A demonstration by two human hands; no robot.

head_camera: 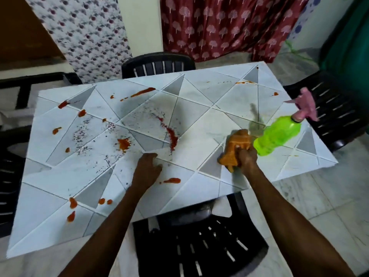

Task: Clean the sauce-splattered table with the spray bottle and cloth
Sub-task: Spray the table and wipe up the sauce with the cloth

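The white table (199, 120) with grey triangle patterns carries red sauce splatters (173, 136) across its left and middle parts. My right hand (247, 156) grips an orange cloth (237, 146) bunched on the tabletop near the right side. Just right of the cloth stands a bright green spray bottle (277, 134) with a pink trigger head (305, 104). My left hand (147, 168) rests on the table near the front edge, fingers bent loosely and holding nothing.
Black plastic chairs stand around the table: one below me (199, 242), one at the far side (157, 63), one at the right (331, 114), others at the left (10, 176). Curtains hang behind. More sauce spots lie near the front left corner (72, 202).
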